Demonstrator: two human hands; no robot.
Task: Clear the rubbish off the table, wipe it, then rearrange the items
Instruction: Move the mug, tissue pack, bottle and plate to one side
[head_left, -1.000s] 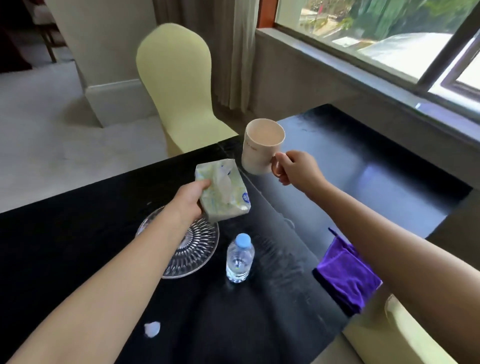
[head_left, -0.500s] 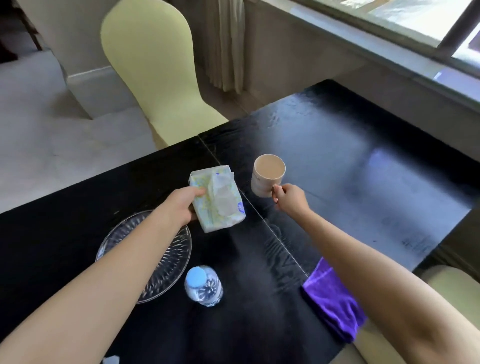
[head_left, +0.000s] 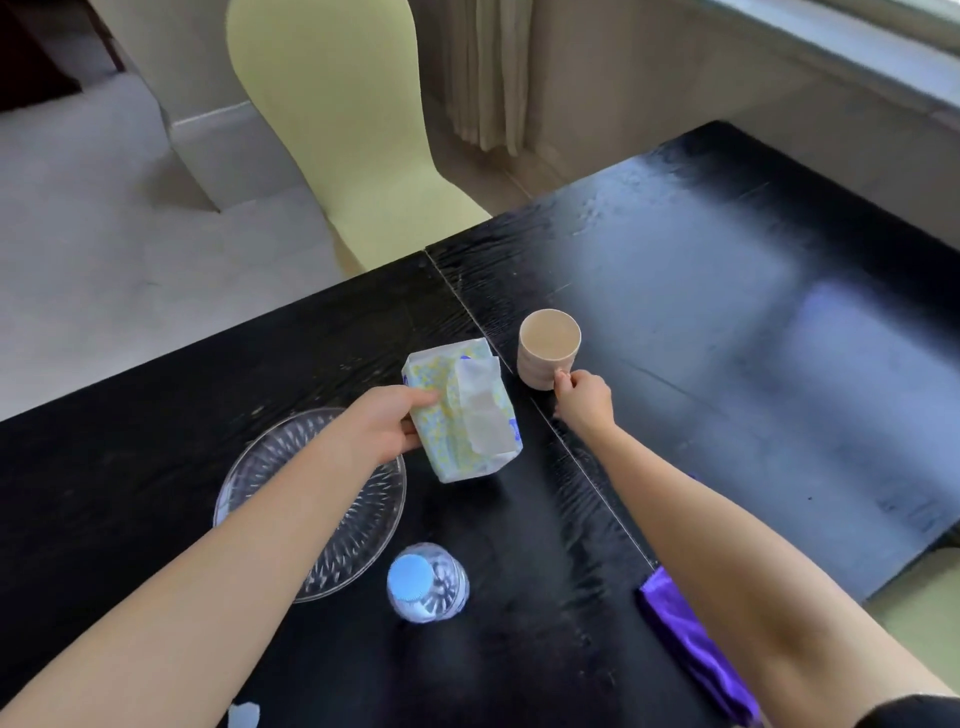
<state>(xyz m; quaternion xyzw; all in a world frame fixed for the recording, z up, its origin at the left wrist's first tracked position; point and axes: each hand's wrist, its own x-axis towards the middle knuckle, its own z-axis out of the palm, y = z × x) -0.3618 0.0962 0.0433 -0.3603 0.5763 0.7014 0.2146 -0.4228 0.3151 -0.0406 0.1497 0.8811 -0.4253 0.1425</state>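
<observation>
My left hand (head_left: 387, 423) grips a soft tissue pack (head_left: 462, 410) by its left side, low over the middle of the black table (head_left: 727, 322). A white mug (head_left: 548, 348) stands upright just right of the pack, and my right hand (head_left: 584, 397) holds its handle. Under my left forearm lies a clear glass plate (head_left: 332, 519). A small water bottle (head_left: 427, 582) with a blue cap stands near the front. A purple cloth (head_left: 691, 644) lies at the table's near right edge, partly hidden by my right arm. A white paper scrap (head_left: 244, 714) sits at the bottom edge.
A pale yellow chair (head_left: 353, 130) stands at the table's far side. A curtain (head_left: 483, 73) and a window sill (head_left: 831, 47) run along the back right. Another pale chair (head_left: 919, 608) shows at the right below the table's edge.
The mug has come down from the air onto the table. The tissue pack has dropped lower and closer to the surface. My view has tilted downward.
</observation>
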